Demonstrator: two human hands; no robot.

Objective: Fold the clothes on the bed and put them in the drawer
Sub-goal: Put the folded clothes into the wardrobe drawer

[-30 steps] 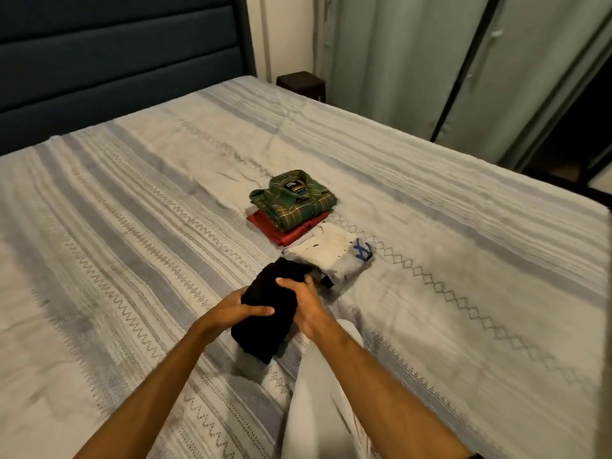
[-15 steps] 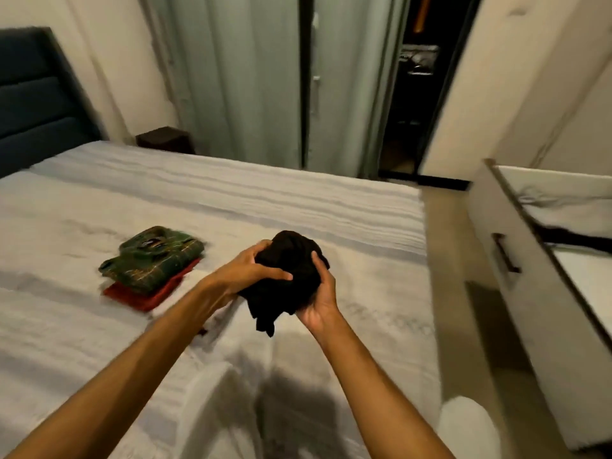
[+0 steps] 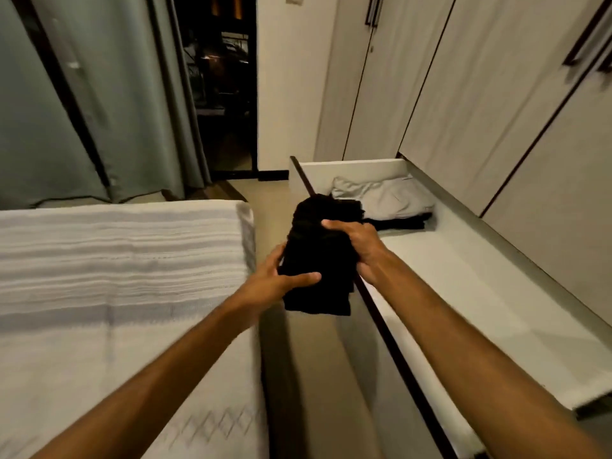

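Between your hands, left (image 3: 275, 279) and right (image 3: 359, 245), the black garment (image 3: 319, 256) is gripped; loosen early and it unfolds short of the drawer (image 3: 496, 309).

Black folded garment (image 3: 318, 260), white drawer (image 3: 463, 276) with a grey garment (image 3: 384, 197), grey-striped white bedspread (image 3: 116, 260), grey-green curtains (image 3: 132, 94).

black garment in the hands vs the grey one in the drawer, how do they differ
The black garment is dark, the grey garment pale. The black one is held up over the drawer's front edge by the left hand and right hand; the grey one lies inside at the far end. Both are folded.
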